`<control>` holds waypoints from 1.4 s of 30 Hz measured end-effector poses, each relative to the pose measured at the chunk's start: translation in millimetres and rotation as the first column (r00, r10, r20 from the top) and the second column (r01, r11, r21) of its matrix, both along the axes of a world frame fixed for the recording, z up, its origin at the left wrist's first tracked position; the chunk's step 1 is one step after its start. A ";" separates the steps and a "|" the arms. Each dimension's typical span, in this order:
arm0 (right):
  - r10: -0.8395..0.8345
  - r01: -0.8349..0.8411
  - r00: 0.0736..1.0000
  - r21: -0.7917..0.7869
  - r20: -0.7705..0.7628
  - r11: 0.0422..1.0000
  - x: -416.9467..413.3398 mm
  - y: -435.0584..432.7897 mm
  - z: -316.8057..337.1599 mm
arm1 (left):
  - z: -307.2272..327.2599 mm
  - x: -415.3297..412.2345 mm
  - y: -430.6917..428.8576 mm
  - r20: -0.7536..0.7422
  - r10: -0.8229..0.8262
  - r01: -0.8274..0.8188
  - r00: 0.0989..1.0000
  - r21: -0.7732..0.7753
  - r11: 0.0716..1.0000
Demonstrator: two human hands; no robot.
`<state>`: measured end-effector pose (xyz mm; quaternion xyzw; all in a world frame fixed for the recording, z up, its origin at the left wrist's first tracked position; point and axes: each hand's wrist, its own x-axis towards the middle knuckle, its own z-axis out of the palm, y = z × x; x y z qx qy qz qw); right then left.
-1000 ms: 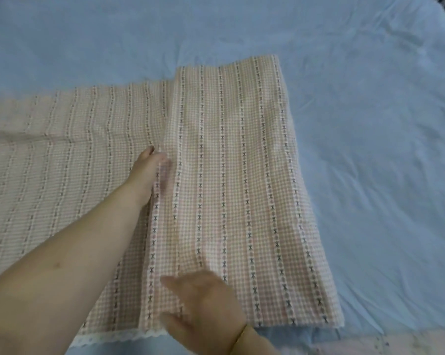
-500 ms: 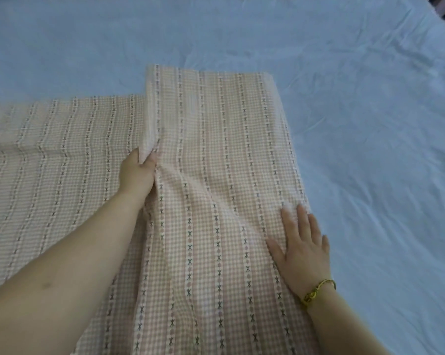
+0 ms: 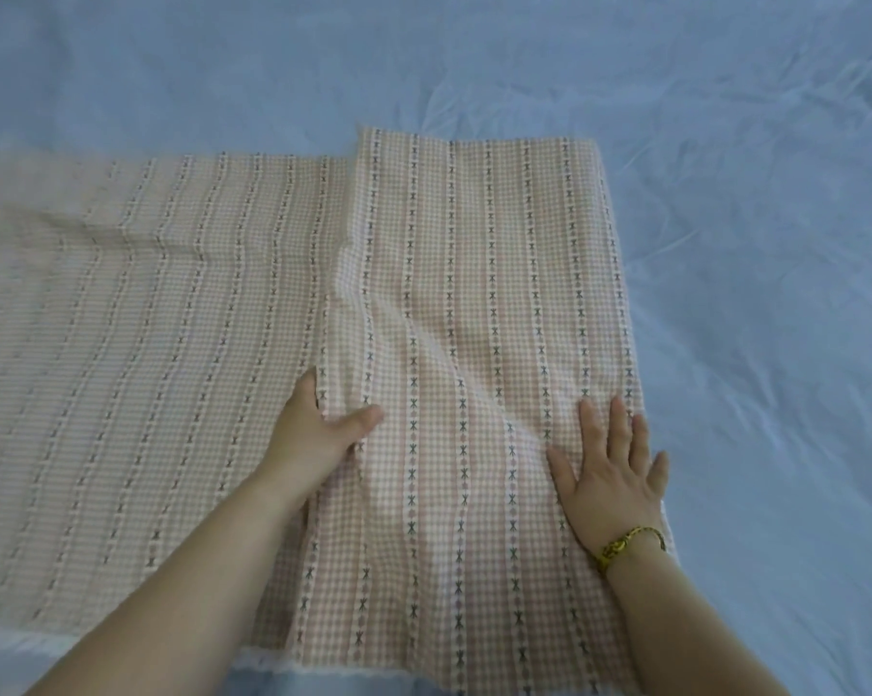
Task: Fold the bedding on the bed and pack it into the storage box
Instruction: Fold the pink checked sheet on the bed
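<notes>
A pink checked bedding sheet (image 3: 147,344) with dotted vertical stripes lies flat across the bed. Its right part is folded over into a doubled panel (image 3: 484,273). My left hand (image 3: 318,434) grips the left edge of that folded panel, thumb on top and fingers tucked under the layer. My right hand (image 3: 609,469) lies flat and spread on the panel near its right edge, a gold bracelet on the wrist. A diagonal wrinkle runs across the panel between the two hands. No storage box is in view.
The blue bed sheet (image 3: 750,293) covers the mattress all around, wrinkled on the right. A white lace trim (image 3: 273,665) marks the bedding's near edge at the bottom.
My left hand has slid nearer to me along the panel's left edge, still gripping it. My right hand stays flat near the right edge. The view has shifted.
</notes>
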<state>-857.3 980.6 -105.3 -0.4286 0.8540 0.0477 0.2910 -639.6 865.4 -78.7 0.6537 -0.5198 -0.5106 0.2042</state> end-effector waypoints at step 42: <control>0.081 -0.126 0.975 -0.210 -0.208 0.970 1.4 -182.7 -8.5 | -66.4 -32.9 -142.3 0.775 -0.295 0.604 0.560 -0.137 0.785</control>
